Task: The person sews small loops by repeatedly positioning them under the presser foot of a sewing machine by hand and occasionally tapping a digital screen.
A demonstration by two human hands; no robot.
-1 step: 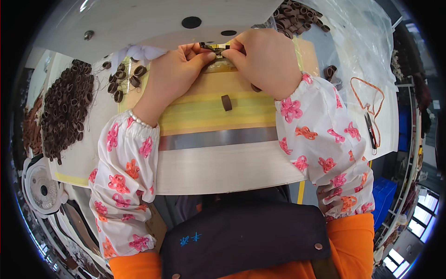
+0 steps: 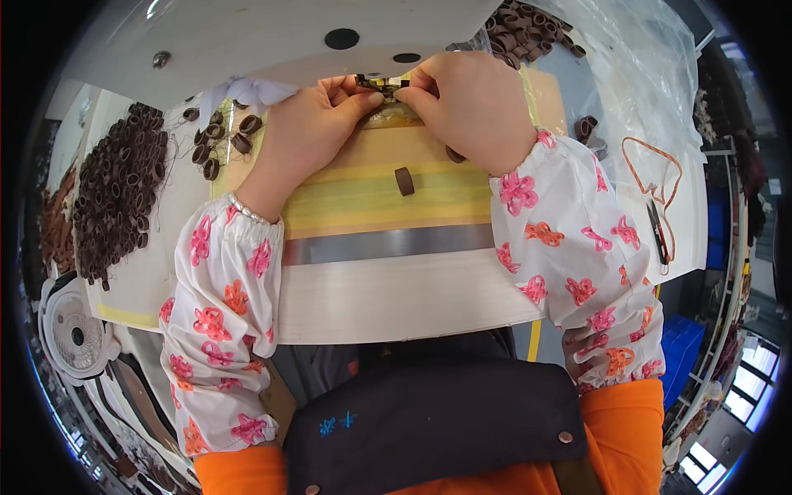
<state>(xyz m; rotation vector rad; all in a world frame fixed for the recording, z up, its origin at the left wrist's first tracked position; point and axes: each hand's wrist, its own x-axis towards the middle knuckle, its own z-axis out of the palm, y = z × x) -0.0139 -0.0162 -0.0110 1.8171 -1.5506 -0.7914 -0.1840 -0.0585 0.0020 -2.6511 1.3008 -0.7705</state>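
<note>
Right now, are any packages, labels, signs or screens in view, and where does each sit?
Clear plastic bag: far right of the table, crumpled, see-through, beside the pile of brown loops.
Blue stitched mark: on the dark apron at the lower edge, small, too small to make out.
No signs or screens show.

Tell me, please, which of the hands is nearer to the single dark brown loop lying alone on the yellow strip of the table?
Right. The right hand sits just above and right of the dark brown loop; the left hand lies farther off, up and to its left.
</note>
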